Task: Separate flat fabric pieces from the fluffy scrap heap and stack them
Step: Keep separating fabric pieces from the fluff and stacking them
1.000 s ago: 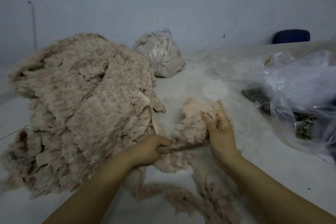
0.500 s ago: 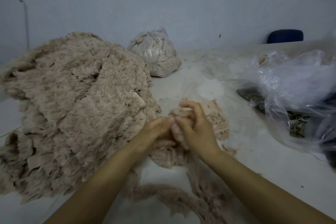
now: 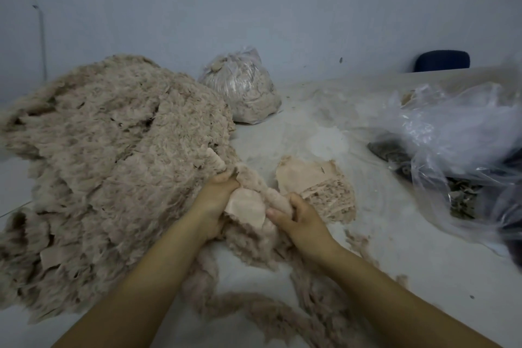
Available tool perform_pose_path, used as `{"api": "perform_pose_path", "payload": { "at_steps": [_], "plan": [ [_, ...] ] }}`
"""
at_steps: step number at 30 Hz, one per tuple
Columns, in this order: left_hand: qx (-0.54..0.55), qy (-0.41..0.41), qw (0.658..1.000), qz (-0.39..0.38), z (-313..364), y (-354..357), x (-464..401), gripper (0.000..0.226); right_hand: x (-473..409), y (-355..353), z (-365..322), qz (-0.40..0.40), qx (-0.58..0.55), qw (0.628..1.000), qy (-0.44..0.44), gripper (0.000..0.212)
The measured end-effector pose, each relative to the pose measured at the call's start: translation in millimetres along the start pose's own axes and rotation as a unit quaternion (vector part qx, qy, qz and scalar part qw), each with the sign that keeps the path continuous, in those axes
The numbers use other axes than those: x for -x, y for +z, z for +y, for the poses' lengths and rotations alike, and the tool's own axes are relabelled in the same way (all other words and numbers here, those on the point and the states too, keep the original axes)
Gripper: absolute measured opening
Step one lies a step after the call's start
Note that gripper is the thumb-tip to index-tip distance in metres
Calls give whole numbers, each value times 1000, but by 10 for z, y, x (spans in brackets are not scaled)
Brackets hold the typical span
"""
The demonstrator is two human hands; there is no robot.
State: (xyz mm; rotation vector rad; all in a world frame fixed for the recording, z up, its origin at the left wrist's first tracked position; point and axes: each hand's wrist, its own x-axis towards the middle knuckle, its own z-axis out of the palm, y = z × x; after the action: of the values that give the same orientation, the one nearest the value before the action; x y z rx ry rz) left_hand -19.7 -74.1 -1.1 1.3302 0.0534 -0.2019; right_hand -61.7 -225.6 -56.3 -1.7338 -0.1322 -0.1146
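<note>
Just right of the fluffy scrap heap (image 3: 113, 172), the left hand (image 3: 217, 192) and right hand (image 3: 299, 220) both grip one fleecy fabric piece (image 3: 248, 206).

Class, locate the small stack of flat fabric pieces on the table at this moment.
In the head view, the stack of flat fabric pieces lies on the table right of centre, just beyond the right hand, between the fluffy scrap heap and the clear plastic bag.
</note>
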Motion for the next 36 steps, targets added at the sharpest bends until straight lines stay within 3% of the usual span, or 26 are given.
{"api": "perform_pose_path", "payload": {
  "at_steps": [2, 3, 5, 7, 9, 11, 14, 16, 18, 20, 23, 27, 29, 31, 34, 36],
  "plan": [
    [-6, -2, 998, 64, 64, -101, -91, 20, 12, -41, 55, 7, -116, 992, 41, 7],
    [-10, -11, 995, 97, 102, -163, -133, 17, 34, -64, 74, 12, -140, 988, 57, 11],
    [-46, -20, 990, 131, 153, -272, -185, 15, 115, -126, 117, -9, -64, 997, 46, 15],
    [-88, -29, 991, 92, 163, -285, -182, 19, 212, -161, 110, -65, 73, 995, 20, 33],
    [-81, -41, 995, 30, 129, -206, -159, 19, 224, -171, 67, -69, 147, 987, -16, 54],
    [-58, -55, 997, -12, 88, -93, -142, 21, 169, -153, -13, -11, 91, 996, -15, 56],
    [-27, -87, 993, -80, 63, 46, -103, 27, 37, -66, -168, 16, -99, 993, 61, 59],
    [-80, -86, 988, -100, 21, 76, -93, 30, -59, -36, -219, 35, -217, 973, 74, 37],
    [-162, -82, 978, -105, -9, 66, -90, 36, -101, -38, -292, 65, -221, 972, 42, 15],
    [-210, -85, 967, -117, -19, 48, -101, 46, -148, -59, -303, 84, -144, 986, 8, 19],
    [-129, -99, 977, -138, 0, 47, -105, 47, -192, -59, -345, 106, -110, 988, -18, 8],
    [49, -115, 977, -175, -29, 65, -100, 29, -283, -89, -338, 233, -130, 964, -13, 17],
    [111, -136, 975, -139, -114, 117, -105, 20, -299, -81, -319, 242, -151, 959, 4, 15],
    [124, -105, 985, -65, -199, 205, -135, 6, -294, -38, -300, 220, -189, 957, 17, 12],
    [10, 56, 997, 59, -259, 302, -212, 16, -279, -41, -312, 188, -204, 961, 13, 11],
    [-59, 139, 983, 101, -262, 326, -242, 21, -302, -119, -326, 200, -135, 970, -12, 17]
  ]
}}
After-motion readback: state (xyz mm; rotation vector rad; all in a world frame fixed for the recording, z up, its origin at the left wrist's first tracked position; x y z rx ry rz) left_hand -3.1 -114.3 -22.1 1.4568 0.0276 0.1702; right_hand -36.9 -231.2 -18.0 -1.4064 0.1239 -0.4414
